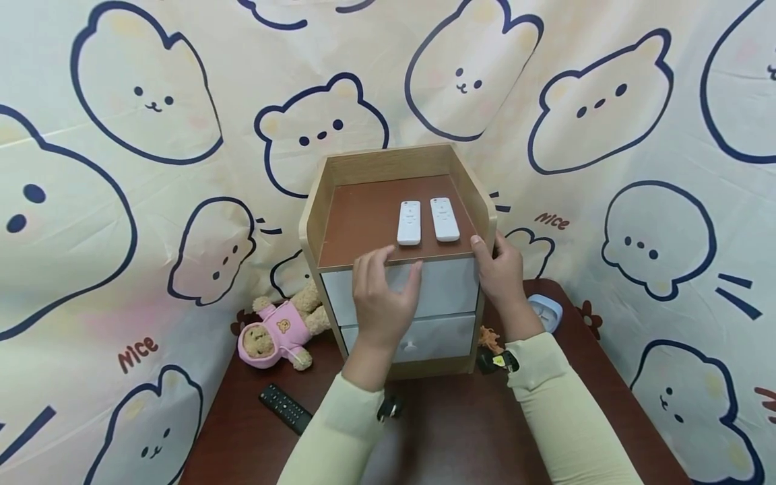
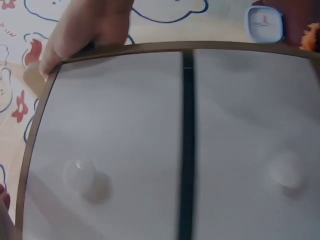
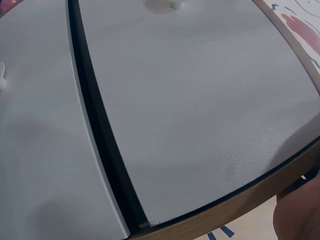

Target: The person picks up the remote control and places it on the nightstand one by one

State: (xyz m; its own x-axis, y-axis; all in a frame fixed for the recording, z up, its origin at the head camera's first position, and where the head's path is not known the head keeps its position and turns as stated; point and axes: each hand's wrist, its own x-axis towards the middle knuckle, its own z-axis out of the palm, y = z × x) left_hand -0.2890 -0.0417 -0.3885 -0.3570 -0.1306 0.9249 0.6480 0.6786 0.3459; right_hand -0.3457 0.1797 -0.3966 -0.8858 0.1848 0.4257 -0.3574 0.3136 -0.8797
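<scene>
A small wooden drawer cabinet (image 1: 394, 160) with two white drawers stands upright in the head view. Two white remote controls, a left one (image 1: 409, 223) and a right one (image 1: 445, 219), lie side by side on its brown top. My right hand (image 1: 502, 271) grips the cabinet's right side panel, thumb at the front edge and fingers round the outside. In front of the upper drawer (image 1: 450, 286), my left hand (image 1: 383, 296) holds nothing, its fingertips near the top's front edge and thumb apart. Both drawers look pushed in; round white knobs, including the lower knob (image 1: 410, 346), show.
On the dark red table (image 1: 461, 431), a teddy bear (image 1: 281, 333) in a pink hoodie lies left of the cabinet, with a black remote control (image 1: 286, 408) nearer. A light blue clock (image 2: 265, 24) and a fuzzy orange thing (image 1: 490, 340) are at the right. Cartoon-patterned cloth (image 1: 230, 377) hangs around.
</scene>
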